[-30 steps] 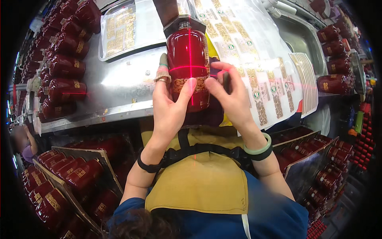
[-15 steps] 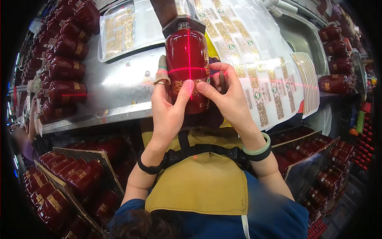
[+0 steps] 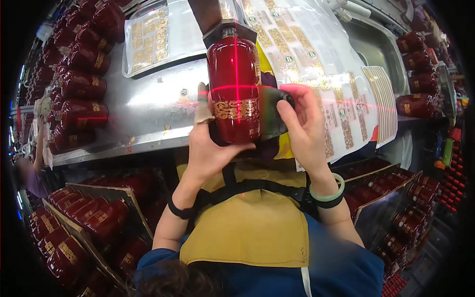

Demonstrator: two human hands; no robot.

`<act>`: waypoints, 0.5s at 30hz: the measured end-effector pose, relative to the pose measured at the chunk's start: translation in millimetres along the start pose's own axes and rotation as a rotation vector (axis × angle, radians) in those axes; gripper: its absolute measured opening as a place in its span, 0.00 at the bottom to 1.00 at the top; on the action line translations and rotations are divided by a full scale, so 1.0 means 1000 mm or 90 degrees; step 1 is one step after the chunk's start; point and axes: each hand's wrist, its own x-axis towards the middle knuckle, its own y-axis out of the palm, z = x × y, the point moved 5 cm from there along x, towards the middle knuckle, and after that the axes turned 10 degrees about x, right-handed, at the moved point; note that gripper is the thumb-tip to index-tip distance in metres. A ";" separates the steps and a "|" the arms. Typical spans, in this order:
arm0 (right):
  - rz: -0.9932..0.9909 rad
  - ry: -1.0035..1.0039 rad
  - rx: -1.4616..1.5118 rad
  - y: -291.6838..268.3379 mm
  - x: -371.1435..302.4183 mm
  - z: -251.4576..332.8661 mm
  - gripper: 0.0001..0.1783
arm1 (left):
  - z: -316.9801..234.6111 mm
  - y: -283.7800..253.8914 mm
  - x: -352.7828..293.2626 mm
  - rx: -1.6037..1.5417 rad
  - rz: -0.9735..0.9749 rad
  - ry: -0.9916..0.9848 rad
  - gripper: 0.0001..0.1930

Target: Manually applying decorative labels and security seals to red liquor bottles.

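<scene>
A glossy dark-red bottle (image 3: 235, 69) lies in front of me, its neck end against a dark metal holder (image 3: 228, 30). An ornate gold band decal (image 3: 236, 109) runs across its lower body, and red laser lines cross on it. My left hand (image 3: 205, 146) grips the bottle from the left, fingers along its side and thumb across its base. One finger wears a cloth-like cover. Just right of the bottle, my right hand (image 3: 304, 121) pinches a dark, flat, scraper-like piece (image 3: 273, 110); blur hides its exact kind.
Gold decal sheets (image 3: 316, 74) cover the bench at right, and a tray (image 3: 146, 42) holds more at left. Red bottles (image 3: 84, 84) line the left side; several others (image 3: 418, 104) stand by a sink (image 3: 378, 49). Crates of bottles (image 3: 99, 218) flank me below.
My right hand has left the bottle and moved right with the dark piece. My left thumb has slid down to the base. The gold band now shows uncovered.
</scene>
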 end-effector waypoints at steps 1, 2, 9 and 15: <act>0.024 -0.010 -0.056 0.002 -0.001 0.003 0.14 | 0.008 0.004 0.000 0.040 0.062 -0.051 0.53; 0.009 -0.017 -0.092 0.004 -0.003 0.004 0.12 | 0.007 0.003 -0.001 0.026 0.038 -0.064 0.46; -0.017 -0.062 -0.176 0.003 -0.002 0.010 0.11 | -0.018 -0.005 -0.006 0.183 -0.045 0.137 0.41; -0.024 -0.044 -0.086 0.006 -0.004 0.011 0.11 | -0.031 -0.008 -0.001 -0.100 0.033 0.015 0.52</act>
